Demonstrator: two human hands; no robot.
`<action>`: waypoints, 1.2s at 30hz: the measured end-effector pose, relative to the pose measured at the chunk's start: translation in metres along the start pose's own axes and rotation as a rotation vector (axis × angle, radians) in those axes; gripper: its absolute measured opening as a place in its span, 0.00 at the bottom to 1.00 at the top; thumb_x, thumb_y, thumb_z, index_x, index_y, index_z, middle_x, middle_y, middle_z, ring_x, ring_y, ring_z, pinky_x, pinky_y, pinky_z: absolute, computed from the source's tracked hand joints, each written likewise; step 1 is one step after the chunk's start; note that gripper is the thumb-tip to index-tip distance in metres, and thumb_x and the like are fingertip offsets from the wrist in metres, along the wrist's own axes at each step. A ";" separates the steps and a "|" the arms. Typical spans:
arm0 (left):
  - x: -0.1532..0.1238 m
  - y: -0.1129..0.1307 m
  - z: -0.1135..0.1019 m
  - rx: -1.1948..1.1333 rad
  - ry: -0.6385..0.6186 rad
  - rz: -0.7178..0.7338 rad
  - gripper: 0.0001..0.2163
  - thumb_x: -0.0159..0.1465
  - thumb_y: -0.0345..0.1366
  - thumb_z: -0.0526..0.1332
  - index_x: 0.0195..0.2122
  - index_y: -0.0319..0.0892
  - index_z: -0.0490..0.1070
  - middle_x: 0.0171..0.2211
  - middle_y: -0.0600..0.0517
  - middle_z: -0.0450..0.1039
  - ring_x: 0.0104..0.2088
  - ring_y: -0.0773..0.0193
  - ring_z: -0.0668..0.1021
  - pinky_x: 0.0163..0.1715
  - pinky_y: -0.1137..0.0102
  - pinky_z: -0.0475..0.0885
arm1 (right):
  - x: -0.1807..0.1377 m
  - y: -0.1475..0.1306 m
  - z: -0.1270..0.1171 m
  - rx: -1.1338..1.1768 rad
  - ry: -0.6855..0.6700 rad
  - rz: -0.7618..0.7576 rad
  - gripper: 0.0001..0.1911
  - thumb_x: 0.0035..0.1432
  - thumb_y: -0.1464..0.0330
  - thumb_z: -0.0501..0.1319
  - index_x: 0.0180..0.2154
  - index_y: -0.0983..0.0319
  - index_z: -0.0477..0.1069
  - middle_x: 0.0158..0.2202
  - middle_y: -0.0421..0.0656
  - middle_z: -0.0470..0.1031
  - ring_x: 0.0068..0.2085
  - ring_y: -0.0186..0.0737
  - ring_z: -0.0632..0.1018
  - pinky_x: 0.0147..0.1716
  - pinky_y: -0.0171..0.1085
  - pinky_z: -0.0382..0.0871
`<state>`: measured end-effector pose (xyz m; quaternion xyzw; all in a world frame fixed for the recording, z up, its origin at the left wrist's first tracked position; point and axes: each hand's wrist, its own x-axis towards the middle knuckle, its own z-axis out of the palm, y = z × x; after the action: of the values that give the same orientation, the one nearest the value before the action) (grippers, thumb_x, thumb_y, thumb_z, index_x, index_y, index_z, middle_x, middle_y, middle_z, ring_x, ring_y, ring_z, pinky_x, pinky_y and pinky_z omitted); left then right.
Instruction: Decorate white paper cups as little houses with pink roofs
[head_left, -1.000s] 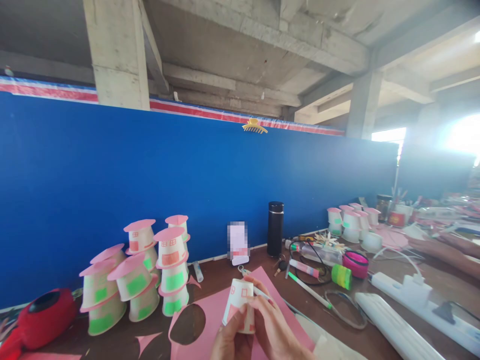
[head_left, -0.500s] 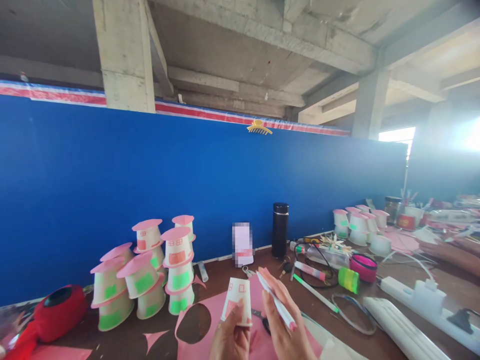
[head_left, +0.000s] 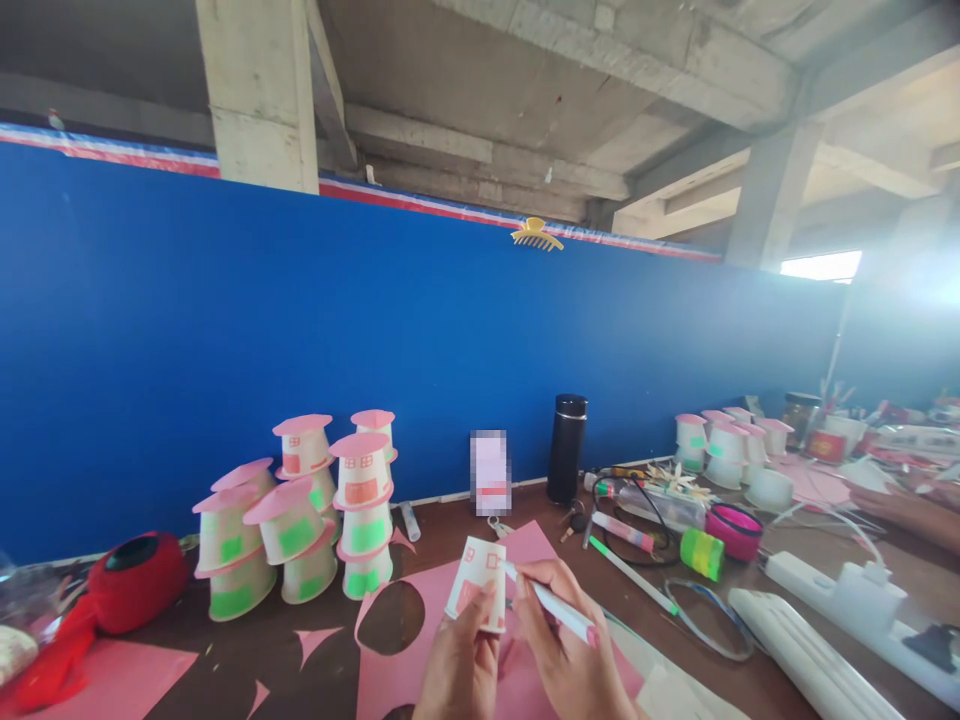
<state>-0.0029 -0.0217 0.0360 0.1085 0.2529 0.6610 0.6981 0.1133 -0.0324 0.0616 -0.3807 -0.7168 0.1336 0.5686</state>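
Note:
My left hand [head_left: 459,665] grips a small white paper cup [head_left: 477,582] held upside down, with little red squares drawn on its side. My right hand [head_left: 568,650] holds a white marker with a pink cap [head_left: 551,606], its tip touching the cup's side. Both hands hover low over a pink paper sheet [head_left: 450,640] with a round hole cut out of it. To the left stands a pile of finished cups with pink round tops and green patches [head_left: 315,515].
A blue partition [head_left: 375,330] backs the brown table. On it stand a black flask [head_left: 566,448], green and pink tape rolls [head_left: 720,540], cables, a white power strip [head_left: 840,600], more pink-topped cups [head_left: 724,440] and a red plush item [head_left: 127,585]. Another person's arm [head_left: 911,505] lies at the right.
My right hand had lifted the marker away from the cup and has now brought its tip back to the cup's side. The view tilted slightly up and left.

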 end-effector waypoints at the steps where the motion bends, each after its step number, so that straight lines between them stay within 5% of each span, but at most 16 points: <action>1: 0.000 0.000 0.000 0.000 -0.030 -0.002 0.09 0.56 0.27 0.67 0.39 0.37 0.76 0.40 0.44 0.81 0.47 0.56 0.80 0.49 0.67 0.73 | 0.000 0.000 0.000 0.007 -0.008 0.006 0.06 0.66 0.67 0.55 0.39 0.60 0.69 0.29 0.41 0.74 0.25 0.33 0.76 0.26 0.29 0.71; 11: -0.004 0.000 -0.001 0.063 -0.207 0.027 0.11 0.57 0.34 0.68 0.42 0.40 0.78 0.43 0.47 0.80 0.52 0.53 0.76 0.57 0.61 0.65 | -0.002 -0.002 0.002 0.051 -0.054 0.044 0.05 0.66 0.67 0.55 0.38 0.59 0.68 0.27 0.38 0.71 0.25 0.32 0.72 0.26 0.28 0.68; 36: -0.013 0.002 0.003 0.142 -0.181 0.005 0.13 0.58 0.38 0.67 0.43 0.41 0.77 0.46 0.45 0.78 0.48 0.52 0.77 0.51 0.63 0.68 | 0.001 -0.004 0.001 -0.010 -0.044 0.014 0.07 0.66 0.66 0.54 0.38 0.60 0.69 0.28 0.39 0.72 0.27 0.34 0.75 0.29 0.29 0.69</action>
<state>-0.0032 -0.0335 0.0428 0.2178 0.2348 0.6304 0.7071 0.1111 -0.0346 0.0645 -0.3857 -0.7270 0.1422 0.5500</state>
